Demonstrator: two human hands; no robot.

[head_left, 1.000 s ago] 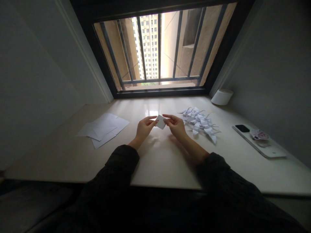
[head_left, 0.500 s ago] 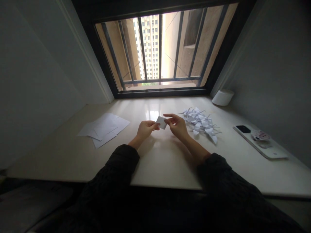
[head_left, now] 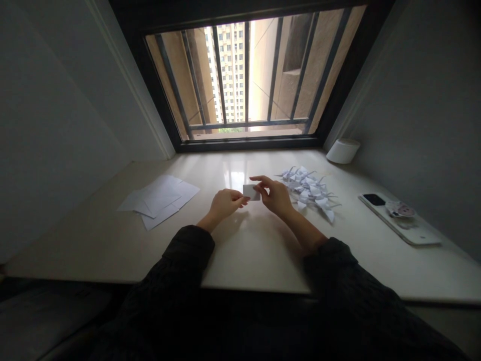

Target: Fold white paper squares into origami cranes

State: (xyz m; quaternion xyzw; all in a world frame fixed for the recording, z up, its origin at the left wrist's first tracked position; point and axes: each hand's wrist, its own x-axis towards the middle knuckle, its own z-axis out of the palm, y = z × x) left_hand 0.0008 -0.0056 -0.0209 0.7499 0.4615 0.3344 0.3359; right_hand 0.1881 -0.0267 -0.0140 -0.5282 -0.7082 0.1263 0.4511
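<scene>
A small folded white paper (head_left: 251,192) is held just above the pale table (head_left: 255,250), near its middle. My left hand (head_left: 224,202) pinches the paper's left lower edge with its fingers curled. My right hand (head_left: 275,194) grips the right edge between thumb and forefinger. Both arms are in dark sleeves. A pile of several folded white paper cranes (head_left: 308,191) lies just right of my right hand.
Loose white paper sheets (head_left: 160,199) lie at the left. A white phone (head_left: 399,218) with a round sticker lies at the right, a white roll (head_left: 342,150) stands in the far right corner. A barred window (head_left: 246,75) closes the far side.
The paper has turned from a tilted diamond to lie level between my hands. My left fingers have curled in from an open spread to a pinch. Both hands stay in the same spot.
</scene>
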